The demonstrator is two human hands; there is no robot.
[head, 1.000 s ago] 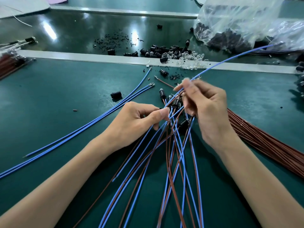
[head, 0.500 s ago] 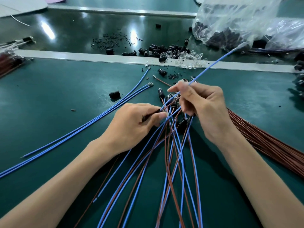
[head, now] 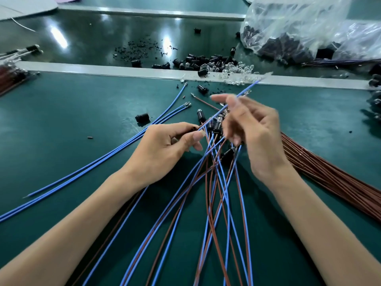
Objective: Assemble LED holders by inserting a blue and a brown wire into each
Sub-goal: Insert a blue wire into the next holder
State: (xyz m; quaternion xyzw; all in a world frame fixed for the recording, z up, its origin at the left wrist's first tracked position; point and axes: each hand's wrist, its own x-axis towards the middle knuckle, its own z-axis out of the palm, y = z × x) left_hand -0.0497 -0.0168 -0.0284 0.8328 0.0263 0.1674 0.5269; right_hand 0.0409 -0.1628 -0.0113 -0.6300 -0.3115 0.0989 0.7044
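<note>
My left hand (head: pixel 165 149) pinches what I take for a black LED holder (head: pixel 191 131), half hidden between thumb and forefinger. My right hand (head: pixel 253 129), blurred, pinches a blue wire (head: pixel 245 89) that slants from upper right down toward that holder, just left of my right fingertips. The wire's free tail beyond my fingers is shorter than a second ago.

Bare forearms in from the lower corners, converging; left hand (head: pixel 162 149) knuckles up, thumb and curled forefinger pinching a small dark piece (head: pixel 190 130); right hand (head: pixel 253 131) higher, motion-blurred, thumb and forefinger nipping a blue wire (head: pixel 247 87), other fingers loosely curled.
</note>
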